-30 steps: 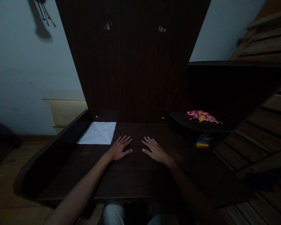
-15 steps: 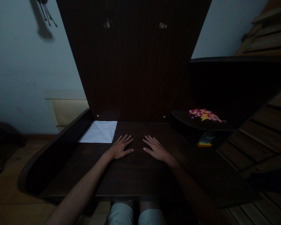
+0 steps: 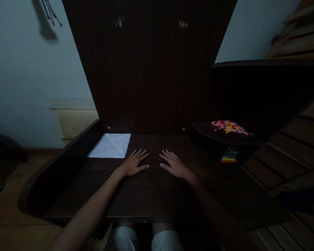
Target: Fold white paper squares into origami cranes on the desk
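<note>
My left hand (image 3: 134,163) lies palm down on the dark wooden desk (image 3: 151,195), its fingers spread and nothing in it. Just behind and left of it is a white square of paper (image 3: 111,145) with crossing crease lines. My right hand (image 3: 174,164) also rests flat on the desk, fingers apart, holding nothing. A gap of bare wood separates the two hands. Farther right, a small rounded shelf (image 3: 202,129) carries a pile of small pink, red and yellow pieces (image 3: 229,127), too small to make out.
A tall dark back panel (image 3: 154,76) rises behind the desk. Along the left runs a raised side board (image 3: 60,167). Beneath the small shelf sits an item with a yellow and orange edge (image 3: 228,160). A larger shelf (image 3: 267,63) juts out above at the right, near wooden slats (image 3: 298,136).
Both hands stay flat in the same place on the desk. The view has shifted very slightly, and my knees below the desk edge have moved a little to the left.
</note>
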`<state>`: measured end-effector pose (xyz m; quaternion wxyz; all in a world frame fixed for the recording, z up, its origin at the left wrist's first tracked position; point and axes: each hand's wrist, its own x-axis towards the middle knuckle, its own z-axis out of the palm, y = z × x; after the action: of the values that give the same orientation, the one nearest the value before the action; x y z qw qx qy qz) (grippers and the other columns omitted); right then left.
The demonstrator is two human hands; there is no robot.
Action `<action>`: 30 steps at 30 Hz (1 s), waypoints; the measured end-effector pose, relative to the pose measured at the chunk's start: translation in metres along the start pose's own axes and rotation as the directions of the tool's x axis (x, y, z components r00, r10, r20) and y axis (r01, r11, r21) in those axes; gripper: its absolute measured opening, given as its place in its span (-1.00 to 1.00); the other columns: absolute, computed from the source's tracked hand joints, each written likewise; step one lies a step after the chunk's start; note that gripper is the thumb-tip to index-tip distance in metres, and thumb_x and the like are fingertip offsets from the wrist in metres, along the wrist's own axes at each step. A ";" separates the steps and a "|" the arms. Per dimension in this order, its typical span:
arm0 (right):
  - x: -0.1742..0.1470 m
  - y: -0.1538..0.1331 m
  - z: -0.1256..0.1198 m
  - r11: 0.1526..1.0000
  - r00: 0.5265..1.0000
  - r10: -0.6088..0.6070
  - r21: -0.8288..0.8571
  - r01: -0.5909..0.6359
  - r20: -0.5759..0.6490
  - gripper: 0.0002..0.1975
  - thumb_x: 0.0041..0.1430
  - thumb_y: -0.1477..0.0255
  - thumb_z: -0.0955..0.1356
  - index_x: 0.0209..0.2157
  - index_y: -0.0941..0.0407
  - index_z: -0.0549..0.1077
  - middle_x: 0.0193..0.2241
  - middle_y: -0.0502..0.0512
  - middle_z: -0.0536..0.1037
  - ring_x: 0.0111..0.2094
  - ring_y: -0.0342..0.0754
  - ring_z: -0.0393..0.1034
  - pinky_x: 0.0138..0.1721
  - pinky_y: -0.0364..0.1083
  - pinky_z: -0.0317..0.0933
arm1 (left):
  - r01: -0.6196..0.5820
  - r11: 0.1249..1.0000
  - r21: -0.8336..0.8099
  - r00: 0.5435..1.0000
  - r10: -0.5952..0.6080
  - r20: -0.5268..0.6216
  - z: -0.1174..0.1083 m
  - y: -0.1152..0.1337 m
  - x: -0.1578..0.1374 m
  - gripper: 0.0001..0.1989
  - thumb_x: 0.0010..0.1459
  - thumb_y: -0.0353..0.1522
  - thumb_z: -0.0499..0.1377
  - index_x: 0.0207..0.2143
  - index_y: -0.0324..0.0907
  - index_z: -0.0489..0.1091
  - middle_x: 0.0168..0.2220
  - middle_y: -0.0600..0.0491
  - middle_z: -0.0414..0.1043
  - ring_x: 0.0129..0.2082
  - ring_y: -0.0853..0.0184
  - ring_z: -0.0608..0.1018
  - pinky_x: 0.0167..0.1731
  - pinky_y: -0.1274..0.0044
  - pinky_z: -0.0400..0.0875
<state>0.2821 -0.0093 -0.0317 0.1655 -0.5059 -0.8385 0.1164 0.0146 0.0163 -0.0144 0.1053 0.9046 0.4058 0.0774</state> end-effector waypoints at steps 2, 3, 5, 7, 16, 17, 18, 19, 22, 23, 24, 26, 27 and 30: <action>0.000 0.000 0.000 1.000 1.000 0.003 -0.008 -0.003 -0.001 -0.38 0.25 0.00 0.13 0.24 -0.01 0.16 0.29 0.10 0.07 0.32 0.06 -0.14 0.29 0.15 -0.27 | 0.008 1.000 0.000 1.000 -0.008 0.009 -0.001 0.001 0.000 -0.27 0.19 0.09 -0.11 0.29 -0.09 -0.01 0.34 -0.06 -0.11 0.33 0.10 -0.06 0.25 0.19 -0.19; 0.000 0.000 0.000 1.000 1.000 0.004 -0.010 -0.004 0.000 -0.38 0.24 0.00 0.13 0.24 0.00 0.16 0.29 0.10 0.07 0.32 0.07 -0.14 0.29 0.15 -0.27 | 0.009 1.000 0.000 1.000 -0.009 0.009 -0.001 0.001 0.000 -0.27 0.19 0.09 -0.11 0.29 -0.08 -0.01 0.34 -0.05 -0.11 0.33 0.10 -0.06 0.25 0.19 -0.19; 0.000 0.000 -0.001 1.000 1.000 0.000 -0.008 0.000 0.004 -0.38 0.24 0.01 0.14 0.24 0.01 0.16 0.29 0.12 0.07 0.32 0.07 -0.14 0.29 0.15 -0.27 | 0.005 1.000 0.002 1.000 -0.005 0.006 0.000 0.001 0.000 -0.28 0.19 0.09 -0.12 0.29 -0.07 -0.01 0.34 -0.04 -0.11 0.33 0.11 -0.06 0.25 0.19 -0.19; 0.000 0.000 -0.001 1.000 1.000 -0.002 -0.002 0.002 0.007 -0.38 0.24 0.02 0.15 0.24 0.02 0.16 0.29 0.13 0.07 0.32 0.08 -0.14 0.29 0.15 -0.27 | 0.003 1.000 0.003 1.000 -0.003 0.002 0.001 -0.001 0.001 -0.28 0.19 0.09 -0.11 0.29 -0.06 -0.01 0.34 -0.04 -0.11 0.33 0.11 -0.05 0.25 0.19 -0.19; -0.001 -0.002 -0.004 1.000 1.000 0.007 -0.016 -0.006 0.018 -0.37 0.24 0.01 0.14 0.23 0.05 0.17 0.29 0.16 0.07 0.32 0.07 -0.14 0.29 0.15 -0.27 | 0.003 1.000 -0.002 1.000 -0.003 0.007 0.000 -0.001 0.001 -0.26 0.19 0.09 -0.12 0.29 -0.09 -0.01 0.34 -0.06 -0.11 0.33 0.11 -0.06 0.25 0.19 -0.20; 0.000 -0.002 -0.004 1.000 1.000 0.005 -0.017 -0.005 0.017 -0.37 0.24 0.01 0.14 0.23 0.05 0.18 0.29 0.16 0.07 0.32 0.07 -0.14 0.30 0.14 -0.27 | 0.007 1.000 -0.006 1.000 -0.007 0.010 0.000 0.000 0.001 -0.26 0.18 0.09 -0.11 0.29 -0.09 -0.01 0.34 -0.06 -0.11 0.33 0.11 -0.06 0.25 0.19 -0.21; 0.000 -0.002 -0.004 1.000 1.000 0.003 -0.016 -0.003 0.017 -0.37 0.25 0.01 0.14 0.23 0.05 0.18 0.29 0.16 0.08 0.32 0.06 -0.15 0.30 0.14 -0.27 | 0.009 1.000 -0.011 1.000 -0.009 0.010 -0.001 0.000 0.001 -0.26 0.18 0.10 -0.11 0.29 -0.09 -0.01 0.34 -0.06 -0.11 0.33 0.11 -0.06 0.26 0.19 -0.21; 0.000 -0.002 -0.004 1.000 1.000 0.001 -0.014 -0.001 0.018 -0.38 0.25 0.02 0.14 0.23 0.04 0.17 0.29 0.16 0.08 0.32 0.06 -0.15 0.30 0.15 -0.28 | 0.009 1.000 -0.014 1.000 -0.009 0.008 -0.001 0.001 0.001 -0.26 0.18 0.10 -0.11 0.29 -0.09 0.00 0.34 -0.06 -0.11 0.33 0.11 -0.06 0.25 0.20 -0.20; 0.000 -0.002 -0.004 1.000 1.000 0.007 -0.009 -0.007 0.029 -0.37 0.24 0.01 0.14 0.23 0.05 0.17 0.30 0.15 0.05 0.33 0.07 -0.16 0.29 0.16 -0.27 | 0.000 1.000 -0.015 1.000 0.000 0.005 0.000 0.000 0.001 -0.25 0.18 0.10 -0.11 0.29 -0.09 -0.01 0.34 -0.07 -0.11 0.33 0.10 -0.06 0.25 0.18 -0.20; 0.000 -0.003 -0.005 1.000 0.999 0.011 -0.010 -0.011 0.034 -0.36 0.24 0.00 0.14 0.24 0.05 0.16 0.30 0.16 0.04 0.33 0.08 -0.17 0.29 0.16 -0.26 | -0.004 1.000 -0.013 1.000 0.004 0.005 0.000 0.000 0.001 -0.25 0.18 0.11 -0.12 0.29 -0.09 -0.01 0.34 -0.07 -0.11 0.33 0.10 -0.06 0.25 0.18 -0.19; 0.000 -0.003 -0.005 1.000 0.999 0.014 -0.012 -0.014 0.040 -0.36 0.24 0.00 0.14 0.24 0.05 0.16 0.30 0.16 0.04 0.33 0.08 -0.17 0.29 0.16 -0.27 | -0.008 1.000 -0.010 1.000 0.008 0.005 0.000 -0.001 0.001 -0.25 0.18 0.11 -0.12 0.29 -0.09 -0.01 0.34 -0.07 -0.11 0.33 0.10 -0.06 0.25 0.18 -0.19; 0.000 -0.004 -0.006 1.000 0.999 0.017 -0.018 -0.016 0.048 -0.35 0.24 0.00 0.13 0.24 0.06 0.16 0.30 0.17 0.04 0.33 0.07 -0.17 0.29 0.15 -0.28 | -0.009 1.000 -0.008 1.000 0.009 0.005 0.001 -0.001 0.002 -0.25 0.18 0.11 -0.13 0.29 -0.10 0.00 0.34 -0.08 -0.11 0.33 0.10 -0.06 0.25 0.18 -0.20; 0.000 -0.004 -0.006 1.000 0.999 0.017 -0.020 -0.016 0.050 -0.35 0.24 0.00 0.13 0.24 0.06 0.16 0.30 0.17 0.04 0.33 0.07 -0.17 0.30 0.14 -0.28 | -0.007 1.000 -0.008 1.000 0.007 0.007 0.001 -0.002 0.002 -0.25 0.18 0.11 -0.13 0.29 -0.10 0.00 0.34 -0.08 -0.11 0.33 0.10 -0.06 0.25 0.18 -0.20; 0.000 -0.005 -0.007 1.000 0.998 0.019 -0.024 -0.018 0.052 -0.34 0.24 -0.01 0.12 0.24 0.07 0.16 0.30 0.18 0.04 0.33 0.06 -0.17 0.30 0.14 -0.28 | -0.002 1.000 -0.011 1.000 0.002 0.012 0.000 -0.002 0.002 -0.25 0.18 0.10 -0.12 0.29 -0.09 -0.01 0.34 -0.07 -0.11 0.33 0.10 -0.06 0.26 0.18 -0.20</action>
<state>0.2807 -0.0119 -0.0233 0.1363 -0.5122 -0.8393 0.1212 0.0144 0.0186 -0.0150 0.1128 0.9049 0.4036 0.0743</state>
